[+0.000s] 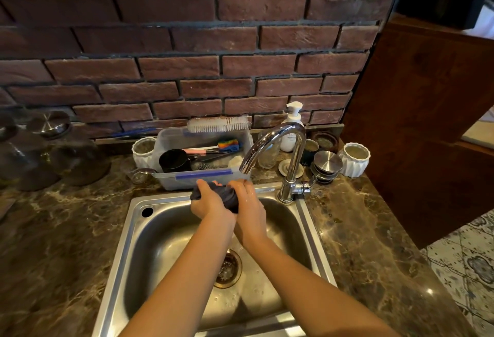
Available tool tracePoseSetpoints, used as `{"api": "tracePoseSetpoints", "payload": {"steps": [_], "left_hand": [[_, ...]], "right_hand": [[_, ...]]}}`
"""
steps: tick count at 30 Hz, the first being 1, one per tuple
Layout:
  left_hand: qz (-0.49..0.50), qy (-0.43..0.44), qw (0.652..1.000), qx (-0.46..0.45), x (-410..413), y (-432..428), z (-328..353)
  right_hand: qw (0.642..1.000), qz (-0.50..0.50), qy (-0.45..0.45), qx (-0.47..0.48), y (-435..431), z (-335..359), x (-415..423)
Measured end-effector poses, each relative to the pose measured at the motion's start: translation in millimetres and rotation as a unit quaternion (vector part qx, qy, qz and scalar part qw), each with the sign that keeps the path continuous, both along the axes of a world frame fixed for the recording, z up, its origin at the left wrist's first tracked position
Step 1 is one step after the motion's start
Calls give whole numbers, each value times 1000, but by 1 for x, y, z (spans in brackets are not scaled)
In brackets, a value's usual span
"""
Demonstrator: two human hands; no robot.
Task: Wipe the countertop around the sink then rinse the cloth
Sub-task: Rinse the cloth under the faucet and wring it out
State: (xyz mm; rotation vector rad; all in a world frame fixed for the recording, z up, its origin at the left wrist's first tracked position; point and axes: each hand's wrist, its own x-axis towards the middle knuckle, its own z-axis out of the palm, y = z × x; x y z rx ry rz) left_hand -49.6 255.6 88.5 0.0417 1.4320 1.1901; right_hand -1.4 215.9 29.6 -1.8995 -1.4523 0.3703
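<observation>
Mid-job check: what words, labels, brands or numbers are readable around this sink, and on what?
No text here can be read.
White pump bottle: its label carries faint print, too small and blurred to read.
No lettering shows on the cloth, the faucet or the plastic tub.

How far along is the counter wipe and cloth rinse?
Wiping looks finished: the cloth is off the countertop. In hand: the left hand and right hand grip it under the faucet, over the sink. Left: finishing the rinse; I see no running water.
</observation>
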Motion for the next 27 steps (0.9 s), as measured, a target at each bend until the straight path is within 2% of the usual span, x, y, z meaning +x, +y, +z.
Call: {"api": "tracePoseSetpoints", "payload": {"steps": [2, 5, 7, 11, 14, 19, 25, 27], "left_hand": [[-11, 27, 999, 33, 0, 2, 6], [-46, 47, 995, 74, -2, 9, 7], [-84, 72, 989, 100, -4, 16, 3], [-198, 110, 963, 149, -12, 27, -3], [-309, 115, 930, 160, -19, 32, -5], [-445, 84, 880, 146, -26, 36, -8], [-540, -94, 830, 101, -33, 31, -12], [-554, -138, 814, 102, -35, 26, -11]], "right_hand": [[999, 0, 35, -19, 8, 6, -1], [988, 4, 134, -81, 15, 10, -3], [983, 28, 142, -109, 18, 13, -3], [971, 86, 156, -161, 21, 20, -4], [945, 120, 230, -198, 15, 29, -6], [870, 162, 377, -274, -1, 41, 0], [689, 193, 559, -418, -13, 36, -2], [646, 216, 589, -435, -16, 33, -2]]}}
